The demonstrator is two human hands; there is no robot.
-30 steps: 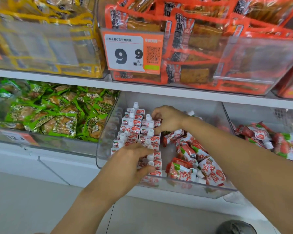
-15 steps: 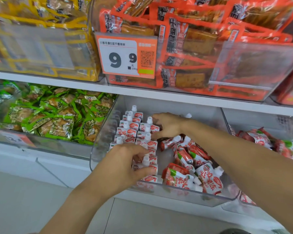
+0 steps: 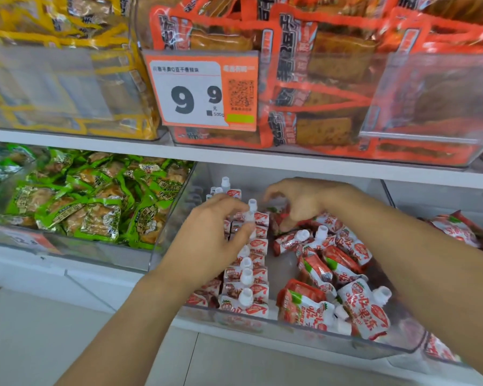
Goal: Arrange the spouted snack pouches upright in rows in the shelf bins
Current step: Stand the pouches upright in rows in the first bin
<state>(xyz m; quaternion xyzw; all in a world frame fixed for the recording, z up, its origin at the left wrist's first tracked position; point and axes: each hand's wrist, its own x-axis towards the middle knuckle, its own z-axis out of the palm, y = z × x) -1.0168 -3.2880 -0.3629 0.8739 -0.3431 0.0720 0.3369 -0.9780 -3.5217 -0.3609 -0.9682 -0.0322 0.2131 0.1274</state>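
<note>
While reaching into clear bin on lower shelf: left hand over upright rows of pouches filling bin's left side, fingers curled, thumb touching a spout; grip not clear. Right hand near back wall, fingers curled down onto a red pouch. Bare floor strip between rows and loose heap at right. Upper shelf edge close overhead. Green packets next bin left; price tag above.
</note>
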